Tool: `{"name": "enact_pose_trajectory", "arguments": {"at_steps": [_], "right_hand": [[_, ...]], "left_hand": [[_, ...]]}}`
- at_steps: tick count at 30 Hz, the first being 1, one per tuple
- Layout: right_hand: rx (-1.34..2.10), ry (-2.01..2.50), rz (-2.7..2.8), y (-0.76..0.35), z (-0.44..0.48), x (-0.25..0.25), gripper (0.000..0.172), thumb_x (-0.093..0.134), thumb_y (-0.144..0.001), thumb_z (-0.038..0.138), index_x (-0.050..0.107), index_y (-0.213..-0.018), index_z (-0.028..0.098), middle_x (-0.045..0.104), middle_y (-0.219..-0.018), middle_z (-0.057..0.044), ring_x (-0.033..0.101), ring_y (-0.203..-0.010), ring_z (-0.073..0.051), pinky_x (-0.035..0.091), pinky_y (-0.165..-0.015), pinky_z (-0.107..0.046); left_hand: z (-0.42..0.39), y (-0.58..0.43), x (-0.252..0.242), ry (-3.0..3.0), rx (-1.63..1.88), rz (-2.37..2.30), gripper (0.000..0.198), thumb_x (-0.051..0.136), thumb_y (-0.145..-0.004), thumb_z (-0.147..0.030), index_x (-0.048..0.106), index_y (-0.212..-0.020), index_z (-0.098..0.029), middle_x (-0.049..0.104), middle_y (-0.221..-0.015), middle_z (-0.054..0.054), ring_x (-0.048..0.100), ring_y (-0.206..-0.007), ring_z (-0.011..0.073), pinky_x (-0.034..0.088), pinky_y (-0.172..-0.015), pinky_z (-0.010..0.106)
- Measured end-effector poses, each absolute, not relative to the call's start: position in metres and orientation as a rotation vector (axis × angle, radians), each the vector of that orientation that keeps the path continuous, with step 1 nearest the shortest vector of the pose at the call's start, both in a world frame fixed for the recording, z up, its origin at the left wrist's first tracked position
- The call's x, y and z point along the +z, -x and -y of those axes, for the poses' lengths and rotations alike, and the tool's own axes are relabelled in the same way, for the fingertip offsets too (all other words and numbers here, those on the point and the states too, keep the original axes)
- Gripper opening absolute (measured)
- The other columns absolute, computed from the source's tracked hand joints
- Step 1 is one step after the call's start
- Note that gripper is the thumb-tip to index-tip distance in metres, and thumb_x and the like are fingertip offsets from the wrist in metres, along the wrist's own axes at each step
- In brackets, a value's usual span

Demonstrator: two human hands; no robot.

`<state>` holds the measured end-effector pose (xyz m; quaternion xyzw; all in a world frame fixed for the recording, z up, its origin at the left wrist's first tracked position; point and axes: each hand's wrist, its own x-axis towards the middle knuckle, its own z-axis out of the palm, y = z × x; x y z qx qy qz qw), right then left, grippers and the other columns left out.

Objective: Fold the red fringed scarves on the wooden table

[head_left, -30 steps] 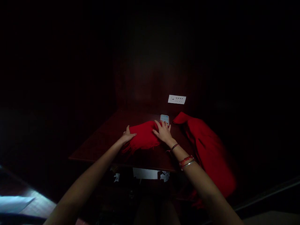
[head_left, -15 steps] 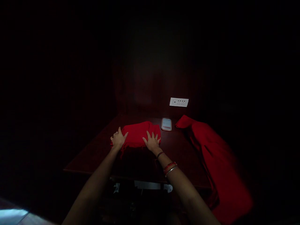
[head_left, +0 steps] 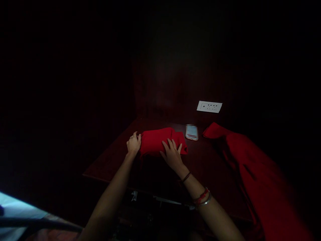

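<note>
A red fringed scarf (head_left: 156,139), folded into an oblong bundle, lies on the dark table. At its left end my left hand (head_left: 133,143) has its fingers curled round the fringed edge; a ring shows on one finger. My right hand (head_left: 173,155) rests on the front right part of the bundle with its fingers spread and holds nothing. Loose threads hang from the scarf's near left corner. Its underside is hidden.
A phone (head_left: 192,132) lies behind the scarf to the right. More red cloth (head_left: 260,167) drapes over the table's right side. A white socket plate (head_left: 209,106) is on the back wall. The dark tabletop (head_left: 110,160) has its front edge near my forearms.
The view has swung left, so everything appears farther right. My left hand, earlier spread on the scarf's left end, has curled its fingers round it. My right hand stays on the right part.
</note>
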<state>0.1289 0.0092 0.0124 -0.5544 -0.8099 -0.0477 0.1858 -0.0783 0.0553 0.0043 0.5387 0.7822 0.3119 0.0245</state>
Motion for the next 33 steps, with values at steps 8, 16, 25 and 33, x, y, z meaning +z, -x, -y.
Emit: {"name": "enact_pose_trajectory", "arguments": {"at_steps": [8, 16, 25, 33], "right_hand": [[0.195, 1.961, 2.185, -0.148, -0.017, 0.013, 0.064, 0.031, -0.074, 0.061, 0.021, -0.13, 0.031, 0.023, -0.133, -0.015, 0.027, -0.115, -0.038, 0.023, -0.084, -0.055], [0.01, 1.716, 2.298, -0.151, -0.058, 0.031, 0.056, 0.026, -0.08, 0.052, 0.025, -0.129, 0.025, 0.013, -0.138, -0.006, 0.006, -0.124, -0.029, 0.007, -0.094, -0.053], [0.27, 1.88, 2.227, -0.196, -0.07, 0.0, 0.049, 0.022, -0.085, 0.031, 0.032, -0.125, 0.007, 0.026, -0.133, -0.013, 0.022, -0.121, -0.024, 0.023, -0.095, -0.043], [-0.125, 1.249, 2.366, -0.153, -0.055, 0.027, 0.052, 0.032, -0.082, 0.042, 0.03, -0.127, 0.015, 0.028, -0.132, -0.01, 0.017, -0.123, -0.024, 0.019, -0.098, -0.041]], "left_hand": [[-0.057, 0.064, 0.002, -2.073, 0.807, -2.105, 0.065, 0.045, -0.073, -0.049, 0.023, -0.129, -0.023, 0.016, -0.137, 0.009, 0.015, -0.123, 0.0275, 0.017, -0.095, 0.044], [-0.059, 0.048, -0.009, -2.397, 0.667, -1.684, 0.049, 0.036, -0.08, -0.041, 0.033, -0.125, -0.024, 0.028, -0.133, 0.005, 0.018, -0.123, 0.0198, 0.01, -0.099, 0.038], [-0.065, 0.059, -0.022, -2.405, 0.571, -1.665, 0.048, 0.036, -0.08, -0.043, 0.032, -0.125, -0.025, 0.028, -0.133, 0.002, 0.018, -0.124, 0.0169, 0.011, -0.1, 0.035], [-0.056, 0.07, -0.008, -2.176, 1.319, -1.989, 0.04, 0.021, -0.086, -0.031, 0.04, -0.118, -0.016, 0.04, -0.122, 0.009, 0.036, -0.113, 0.0175, 0.028, -0.094, 0.035]]}}
